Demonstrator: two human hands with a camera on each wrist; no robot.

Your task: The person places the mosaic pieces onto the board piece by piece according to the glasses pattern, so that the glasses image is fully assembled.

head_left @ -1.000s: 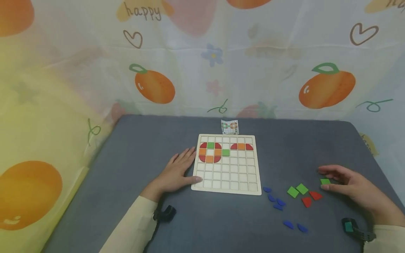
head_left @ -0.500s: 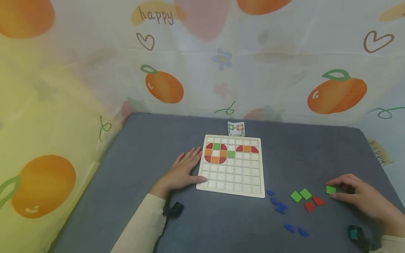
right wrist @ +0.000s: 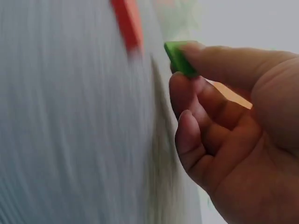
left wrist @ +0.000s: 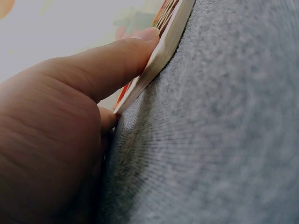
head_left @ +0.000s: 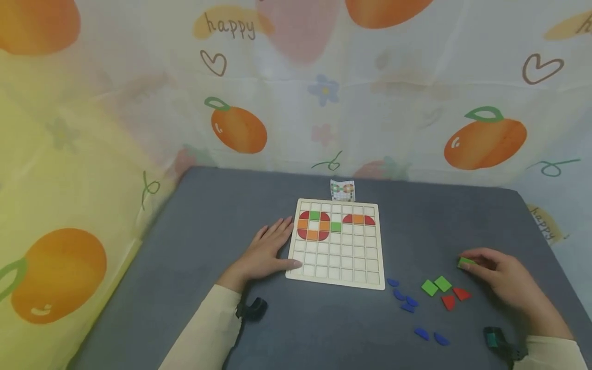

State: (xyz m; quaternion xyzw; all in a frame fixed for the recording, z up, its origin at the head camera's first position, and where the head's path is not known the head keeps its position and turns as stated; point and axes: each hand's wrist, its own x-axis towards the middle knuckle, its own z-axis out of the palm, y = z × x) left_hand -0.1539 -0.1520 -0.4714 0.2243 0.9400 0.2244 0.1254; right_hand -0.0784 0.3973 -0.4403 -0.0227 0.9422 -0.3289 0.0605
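Note:
My right hand pinches a green square tile between thumb and fingers, to the right of the loose pieces. The left hand lies with straight fingers along the left side of a pale wooden grid board, its thumb resting on the lower left corner. Red quarter-round, orange and green pieces form a ring at the board's upper left. A green tile sits right of that ring. Farther right is an orange tile between two red pieces.
Right of the board lie two green tiles, two red pieces and several blue half-round pieces. A small printed pattern card stands at the board's far edge. A fruit-print cloth hangs behind the grey table.
My right hand has taken the green tile between its fingertips and carried it left, toward the board. The left hand stays at the board's edge. The head view has shifted slightly.

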